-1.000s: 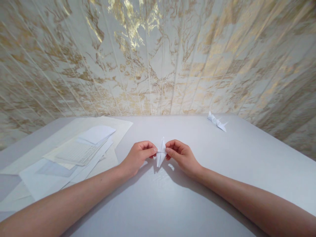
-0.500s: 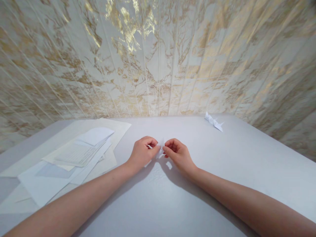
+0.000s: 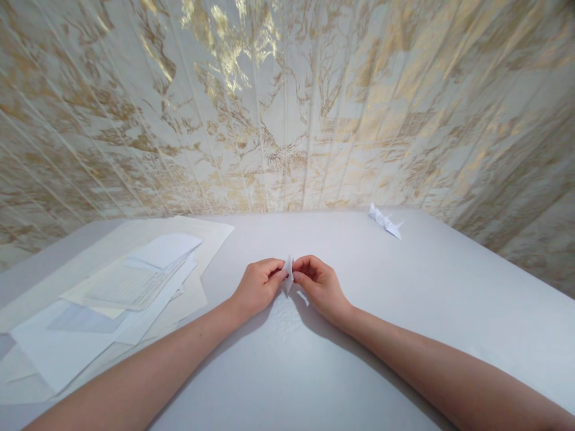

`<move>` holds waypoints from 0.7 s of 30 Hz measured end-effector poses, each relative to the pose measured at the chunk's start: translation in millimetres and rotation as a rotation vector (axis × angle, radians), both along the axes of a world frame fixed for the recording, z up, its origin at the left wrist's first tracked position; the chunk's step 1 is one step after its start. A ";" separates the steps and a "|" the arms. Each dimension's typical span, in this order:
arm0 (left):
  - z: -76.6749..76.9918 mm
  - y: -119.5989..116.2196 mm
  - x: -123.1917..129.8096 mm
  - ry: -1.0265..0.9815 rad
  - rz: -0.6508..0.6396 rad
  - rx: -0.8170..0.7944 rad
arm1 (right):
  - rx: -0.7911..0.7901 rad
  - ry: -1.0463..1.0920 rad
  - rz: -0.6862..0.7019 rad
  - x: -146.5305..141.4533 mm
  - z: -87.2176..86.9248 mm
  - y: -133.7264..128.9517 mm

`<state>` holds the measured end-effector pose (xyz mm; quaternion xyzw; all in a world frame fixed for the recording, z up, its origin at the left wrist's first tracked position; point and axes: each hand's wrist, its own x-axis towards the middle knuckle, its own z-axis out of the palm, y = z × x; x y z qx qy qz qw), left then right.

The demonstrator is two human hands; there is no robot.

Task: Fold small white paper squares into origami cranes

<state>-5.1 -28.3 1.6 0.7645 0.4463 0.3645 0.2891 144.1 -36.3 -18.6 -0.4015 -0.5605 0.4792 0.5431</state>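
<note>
A small folded piece of white paper (image 3: 288, 276) stands upright between my hands, its narrow, pointed shape facing me. My left hand (image 3: 260, 284) pinches its left side between thumb and fingers. On the right side, my right hand (image 3: 320, 286) grips it in the same way, with its fingers curled behind. The fingertips hide part of the folds. Both hands are just above the white table (image 3: 287, 371), and their shadows fall on it.
Sheets of paper and envelopes (image 3: 130, 281) lie in an overlapping pile on the left. Several white origami figures (image 3: 385, 221) sit in a row at the back right. A wall with a gold pattern (image 3: 287, 120) rises behind the table.
The folded paper has turned and now shows a narrow upright shape between the fingertips. My hands have come slightly closer together. The view has shifted a little.
</note>
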 end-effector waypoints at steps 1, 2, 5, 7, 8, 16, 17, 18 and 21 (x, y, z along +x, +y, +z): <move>-0.7 0.8 -0.8 -0.010 -0.004 -0.022 | 0.009 -0.007 0.013 0.4 -0.6 0.2; -1.3 1.4 -1.5 -0.020 -0.003 -0.042 | 0.019 -0.012 0.028 0.7 -1.2 0.2; -2.2 2.3 -2.2 -0.047 0.010 -0.093 | 0.049 -0.033 0.049 1.2 -2.6 -0.2; -1.6 1.6 -2.0 -0.061 0.006 -0.125 | 0.072 -0.059 0.037 1.3 -3.6 -0.4; -0.9 1.0 -1.9 -0.068 -0.002 -0.143 | 0.084 -0.075 0.029 1.5 -4.1 -0.4; 4.4 -1.5 0.2 -0.341 -0.084 -0.372 | 0.225 -0.178 0.050 4.0 -5.8 -2.1; 4.6 -1.1 0.3 -0.360 -0.072 -0.382 | 0.240 -0.188 0.060 4.2 -5.1 -2.9; 4.7 -0.8 0.4 -0.370 -0.058 -0.385 | 0.253 -0.200 0.068 4.4 -4.0 -3.7; 4.8 -0.5 0.1 -0.397 -0.052 -0.383 | 0.304 -0.263 0.062 5.5 0.9 -5.5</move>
